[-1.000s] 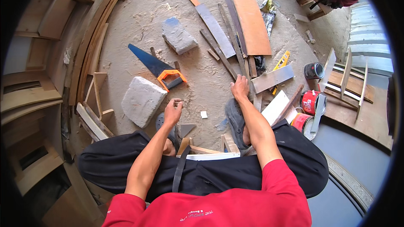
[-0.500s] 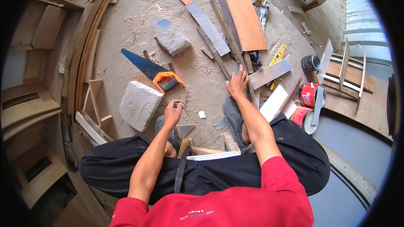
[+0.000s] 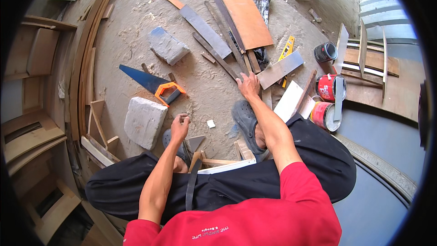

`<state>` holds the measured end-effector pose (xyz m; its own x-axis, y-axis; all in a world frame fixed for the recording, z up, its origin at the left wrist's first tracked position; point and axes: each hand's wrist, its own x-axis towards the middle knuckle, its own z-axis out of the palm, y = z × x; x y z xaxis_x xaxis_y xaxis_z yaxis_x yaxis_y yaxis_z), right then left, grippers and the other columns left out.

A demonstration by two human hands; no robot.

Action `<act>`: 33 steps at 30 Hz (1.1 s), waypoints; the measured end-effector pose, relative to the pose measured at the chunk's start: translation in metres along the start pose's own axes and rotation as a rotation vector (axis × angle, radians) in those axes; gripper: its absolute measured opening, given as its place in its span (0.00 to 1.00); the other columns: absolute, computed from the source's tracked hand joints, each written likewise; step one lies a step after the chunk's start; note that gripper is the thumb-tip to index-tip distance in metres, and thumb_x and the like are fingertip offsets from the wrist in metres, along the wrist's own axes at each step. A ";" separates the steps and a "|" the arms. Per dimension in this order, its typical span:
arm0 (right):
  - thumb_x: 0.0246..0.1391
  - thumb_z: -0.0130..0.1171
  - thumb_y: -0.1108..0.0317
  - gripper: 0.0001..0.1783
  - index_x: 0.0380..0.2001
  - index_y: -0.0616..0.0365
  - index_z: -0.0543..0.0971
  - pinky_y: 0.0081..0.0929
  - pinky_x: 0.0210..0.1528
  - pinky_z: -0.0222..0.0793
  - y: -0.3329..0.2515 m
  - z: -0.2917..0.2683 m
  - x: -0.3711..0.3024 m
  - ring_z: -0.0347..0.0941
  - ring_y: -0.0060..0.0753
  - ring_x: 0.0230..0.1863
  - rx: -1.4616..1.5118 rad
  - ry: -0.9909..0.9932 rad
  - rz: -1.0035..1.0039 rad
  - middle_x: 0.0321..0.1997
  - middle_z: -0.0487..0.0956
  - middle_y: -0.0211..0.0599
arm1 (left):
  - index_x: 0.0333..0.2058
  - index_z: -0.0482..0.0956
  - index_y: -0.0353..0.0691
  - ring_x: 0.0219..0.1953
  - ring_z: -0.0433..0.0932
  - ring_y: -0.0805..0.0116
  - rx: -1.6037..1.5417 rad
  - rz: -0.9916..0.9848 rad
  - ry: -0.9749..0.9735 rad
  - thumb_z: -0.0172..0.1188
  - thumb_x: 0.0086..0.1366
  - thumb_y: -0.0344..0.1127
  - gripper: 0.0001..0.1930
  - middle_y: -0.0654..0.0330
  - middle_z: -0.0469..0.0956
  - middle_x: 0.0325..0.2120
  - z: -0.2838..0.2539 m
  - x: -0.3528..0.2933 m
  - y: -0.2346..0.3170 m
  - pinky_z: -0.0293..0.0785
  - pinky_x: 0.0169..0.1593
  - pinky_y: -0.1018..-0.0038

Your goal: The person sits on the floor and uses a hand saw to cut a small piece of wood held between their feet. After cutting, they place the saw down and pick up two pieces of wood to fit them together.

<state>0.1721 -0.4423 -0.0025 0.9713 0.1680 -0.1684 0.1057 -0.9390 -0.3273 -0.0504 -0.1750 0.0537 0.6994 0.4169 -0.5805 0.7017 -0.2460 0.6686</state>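
My right hand (image 3: 249,85) reaches forward past my right shoe, fingers apart and bent down at the near ends of several long wooden strips. One dark strip (image 3: 213,53) ends at its fingertips. A pale flat board (image 3: 281,69) lies just right of it. My left hand (image 3: 180,126) hovers over the ground by my left shoe, its fingers curled with the tips together; whatever is in them, if anything, is hidden. Left of it sits a pale stone block (image 3: 145,122), with an orange-handled handsaw (image 3: 150,82) beyond. Between my feet stands a small wooden frame (image 3: 227,167) with a white edge.
An orange-brown panel (image 3: 246,18) and a grey board (image 3: 205,32) lie ahead. Another stone block (image 3: 168,45) rests beyond the saw. At right are a yellow level (image 3: 287,48), a dark can (image 3: 325,52), red cans (image 3: 325,86) and a slatted wooden piece (image 3: 364,64). Wooden frames (image 3: 34,118) line the left.
The view has shifted, so the ground things appear further left. My right hand stays around the strip ends, its fingers a little lower. My left hand keeps its curled shape.
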 end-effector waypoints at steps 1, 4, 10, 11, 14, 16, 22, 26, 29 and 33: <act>0.53 0.59 0.60 0.18 0.49 0.47 0.79 0.43 0.56 0.63 0.001 0.001 -0.001 0.65 0.47 0.56 0.032 0.011 -0.027 0.53 0.70 0.43 | 0.45 0.76 0.36 0.36 0.81 0.68 -0.008 0.002 -0.003 0.55 0.65 0.39 0.15 0.55 0.83 0.31 0.000 0.001 -0.001 0.73 0.41 0.73; 0.55 0.53 0.69 0.18 0.50 0.47 0.76 0.45 0.52 0.69 0.018 0.011 -0.005 0.69 0.55 0.52 0.102 -0.002 -0.103 0.51 0.71 0.48 | 0.45 0.76 0.36 0.36 0.81 0.68 -0.005 0.001 -0.030 0.55 0.65 0.40 0.15 0.55 0.83 0.31 0.000 -0.001 0.005 0.73 0.41 0.73; 0.55 0.52 0.69 0.29 0.60 0.50 0.62 0.49 0.54 0.68 0.008 0.008 -0.002 0.70 0.63 0.52 0.318 -0.022 -0.010 0.54 0.70 0.58 | 0.44 0.77 0.36 0.36 0.81 0.67 0.051 0.019 -0.003 0.55 0.65 0.40 0.15 0.55 0.83 0.31 -0.002 -0.006 -0.001 0.73 0.42 0.72; 0.54 0.53 0.68 0.30 0.61 0.52 0.60 0.49 0.54 0.68 0.016 0.014 0.001 0.69 0.63 0.53 0.315 0.005 0.038 0.55 0.69 0.60 | 0.44 0.77 0.36 0.36 0.81 0.66 0.047 0.030 -0.016 0.55 0.64 0.40 0.15 0.55 0.83 0.31 0.000 -0.006 0.004 0.73 0.42 0.72; 0.54 0.55 0.64 0.31 0.60 0.58 0.59 0.49 0.55 0.67 0.023 0.014 0.014 0.69 0.64 0.54 0.330 -0.127 0.175 0.57 0.68 0.64 | 0.45 0.76 0.37 0.36 0.81 0.65 0.057 0.034 -0.024 0.55 0.64 0.41 0.15 0.55 0.83 0.32 0.001 -0.008 0.008 0.73 0.42 0.71; 0.54 0.55 0.61 0.30 0.58 0.60 0.61 0.49 0.55 0.67 0.021 0.010 0.018 0.68 0.64 0.56 0.328 -0.231 0.255 0.58 0.67 0.65 | 0.45 0.76 0.37 0.37 0.81 0.64 0.095 0.029 -0.028 0.55 0.64 0.41 0.16 0.55 0.83 0.32 0.001 -0.007 0.009 0.73 0.42 0.70; 0.53 0.58 0.56 0.27 0.50 0.62 0.68 0.46 0.53 0.70 -0.013 -0.015 0.023 0.68 0.54 0.56 -0.019 -0.184 0.155 0.52 0.71 0.53 | 0.47 0.75 0.35 0.35 0.79 0.69 0.050 0.010 -0.017 0.54 0.65 0.41 0.17 0.54 0.83 0.33 -0.002 -0.007 -0.002 0.72 0.40 0.73; 0.53 0.59 0.55 0.26 0.49 0.62 0.69 0.46 0.52 0.70 -0.010 -0.014 0.042 0.67 0.52 0.56 -0.011 -0.101 0.092 0.51 0.71 0.50 | 0.47 0.75 0.34 0.35 0.80 0.69 0.088 -0.010 -0.025 0.54 0.65 0.40 0.17 0.53 0.83 0.33 -0.001 -0.006 -0.007 0.72 0.40 0.73; 0.53 0.59 0.54 0.29 0.51 0.61 0.67 0.49 0.54 0.68 -0.006 -0.013 0.050 0.68 0.56 0.54 0.018 -0.147 0.114 0.50 0.71 0.52 | 0.46 0.75 0.35 0.36 0.80 0.68 0.075 -0.035 -0.019 0.54 0.65 0.40 0.16 0.54 0.83 0.32 0.002 -0.003 -0.013 0.72 0.41 0.72; 0.50 0.63 0.58 0.30 0.53 0.58 0.65 0.46 0.52 0.72 -0.009 -0.004 0.045 0.67 0.52 0.56 -0.089 -0.156 0.092 0.53 0.68 0.48 | 0.44 0.77 0.36 0.37 0.81 0.64 0.020 -0.067 -0.024 0.54 0.65 0.40 0.15 0.55 0.83 0.32 0.007 0.003 -0.014 0.73 0.43 0.71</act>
<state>0.2161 -0.4278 -0.0037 0.9336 0.1179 -0.3382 0.0428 -0.9742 -0.2215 -0.0571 -0.1763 0.0397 0.6536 0.4121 -0.6348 0.7495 -0.2358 0.6186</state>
